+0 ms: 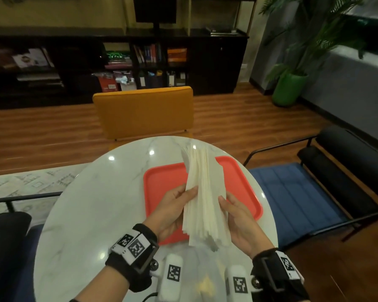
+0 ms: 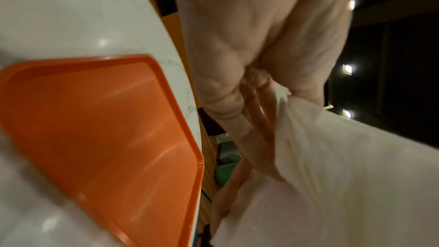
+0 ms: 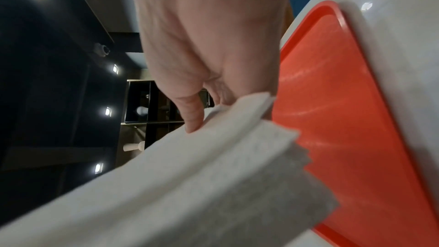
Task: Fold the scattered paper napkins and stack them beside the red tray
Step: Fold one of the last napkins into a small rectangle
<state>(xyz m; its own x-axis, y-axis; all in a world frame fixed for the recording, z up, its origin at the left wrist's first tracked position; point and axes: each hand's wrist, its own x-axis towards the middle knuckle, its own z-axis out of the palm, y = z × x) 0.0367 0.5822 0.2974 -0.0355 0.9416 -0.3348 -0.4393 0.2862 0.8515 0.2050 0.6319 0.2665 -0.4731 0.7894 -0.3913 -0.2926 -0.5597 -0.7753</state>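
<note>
Thick stack of white paper napkins [image 1: 202,199], soft-edged, above flat red tray [image 1: 162,192]; left hand [image 1: 172,211] and right hand [image 1: 238,221] clasp its sides.

Head view looking down at table [image 1: 79,214], both wrist views close along hands, all sharing red tray [image 1: 162,188]

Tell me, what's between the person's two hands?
A thick stack of white paper napkins, held between the left hand and right hand above the red tray; clearest in the head view.

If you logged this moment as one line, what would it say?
left hand: holds napkins | right hand: holds napkins | napkins: bundle above tray | tray: empty, on table | stacking: not yet done
</note>
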